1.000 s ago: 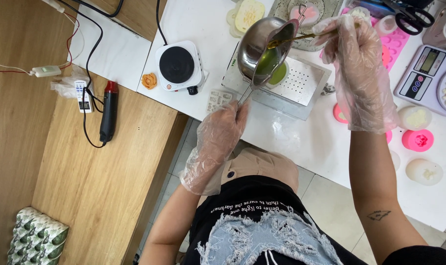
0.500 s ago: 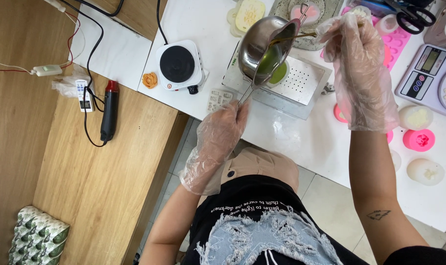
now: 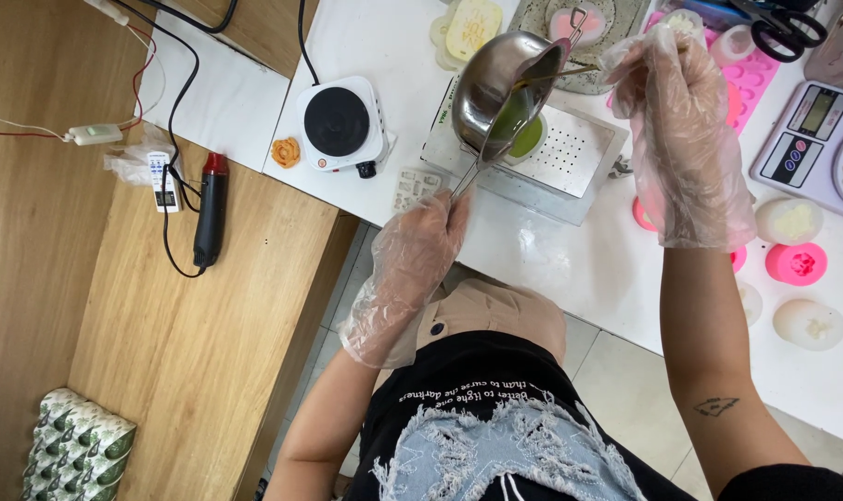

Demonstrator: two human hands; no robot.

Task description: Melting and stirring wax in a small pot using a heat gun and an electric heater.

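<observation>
Head cam, steep downward, close.

Both hands, left (image 3: 419,250) and right (image 3: 683,139), wear thin, crinkled, see-through plastic gloves, and the left one holds a pouring pot (image 3: 505,88) of polished, shiny metal with a wire handle above a matt grey metal tray (image 3: 570,158) punched with small holes. The bench (image 3: 570,269) is smooth, glossy white, while the lower surface to the left (image 3: 161,334) is matt wood with a visible grain, bearing a black plastic heat gun (image 3: 210,215). Far right lie soft-looking pink moulds (image 3: 798,264) of matt silicone-like plastic and a smooth pale plastic scale (image 3: 811,134).
</observation>
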